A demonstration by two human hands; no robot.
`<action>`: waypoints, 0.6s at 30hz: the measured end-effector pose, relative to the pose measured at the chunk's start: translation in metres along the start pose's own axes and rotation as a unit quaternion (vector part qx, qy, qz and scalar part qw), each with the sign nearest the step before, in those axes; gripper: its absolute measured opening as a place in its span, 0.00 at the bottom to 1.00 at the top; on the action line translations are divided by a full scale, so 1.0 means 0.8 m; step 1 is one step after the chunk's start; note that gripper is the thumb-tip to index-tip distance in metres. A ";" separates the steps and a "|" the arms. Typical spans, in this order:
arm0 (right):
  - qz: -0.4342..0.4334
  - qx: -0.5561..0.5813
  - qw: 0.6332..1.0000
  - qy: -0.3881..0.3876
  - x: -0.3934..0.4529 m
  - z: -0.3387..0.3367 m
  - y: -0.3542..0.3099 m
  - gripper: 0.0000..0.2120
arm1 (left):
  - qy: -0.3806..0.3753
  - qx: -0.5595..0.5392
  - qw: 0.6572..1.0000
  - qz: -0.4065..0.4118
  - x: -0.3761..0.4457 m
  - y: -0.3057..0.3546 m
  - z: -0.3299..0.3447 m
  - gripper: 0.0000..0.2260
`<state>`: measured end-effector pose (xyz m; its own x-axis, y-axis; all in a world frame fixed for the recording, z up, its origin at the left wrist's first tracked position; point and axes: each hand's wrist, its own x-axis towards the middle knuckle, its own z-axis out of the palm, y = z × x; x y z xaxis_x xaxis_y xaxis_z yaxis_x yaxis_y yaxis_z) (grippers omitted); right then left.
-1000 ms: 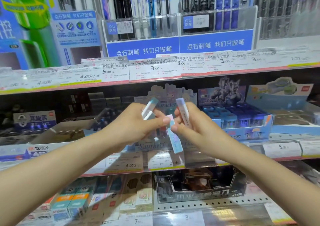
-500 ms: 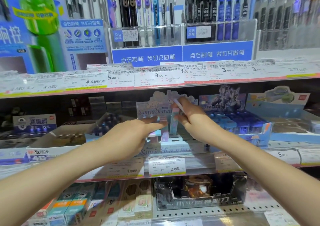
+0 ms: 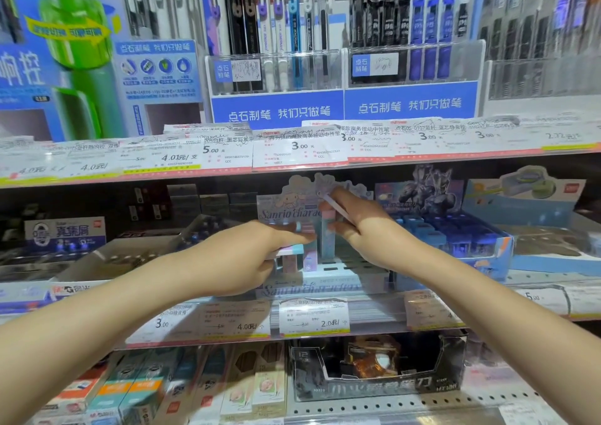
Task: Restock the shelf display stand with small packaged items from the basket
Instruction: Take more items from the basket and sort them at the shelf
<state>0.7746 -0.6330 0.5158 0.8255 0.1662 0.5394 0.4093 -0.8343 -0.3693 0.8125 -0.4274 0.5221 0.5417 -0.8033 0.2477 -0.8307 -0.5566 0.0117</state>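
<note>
Two hands work at the pastel display stand [image 3: 325, 281] on the middle shelf. Left hand [image 3: 240, 258] grips one flat packaged item [image 3: 287, 250]. Right hand [image 3: 367, 229] pinches one upright item [image 3: 327, 229] at the stand and a second [image 3: 336, 205] between its fingers. Two items [image 3: 309, 258] stand slotted. Slot count is obscured; no basket is in view.

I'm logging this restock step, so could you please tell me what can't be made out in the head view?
- Basket: out of frame.
- Display stand: its rear slots are hidden by both hands.
- Left hand: the packet count is unclear; fingers cover all but one packet.
- Right hand: the thin packet it pinches is motion-blurred.
- Price tags: small print unreadable.
</note>
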 end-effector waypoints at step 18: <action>0.047 0.010 0.998 -0.048 -0.010 -0.002 -0.012 0.14 | 0.000 0.016 1.000 -0.005 -0.002 0.007 -0.003 0.31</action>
<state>0.7635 -0.6269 0.5165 0.8934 0.1374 0.4276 0.3352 -0.8377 -0.4311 0.8068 -0.4290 0.5240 0.5504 -0.7974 0.2473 -0.8205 -0.5714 -0.0165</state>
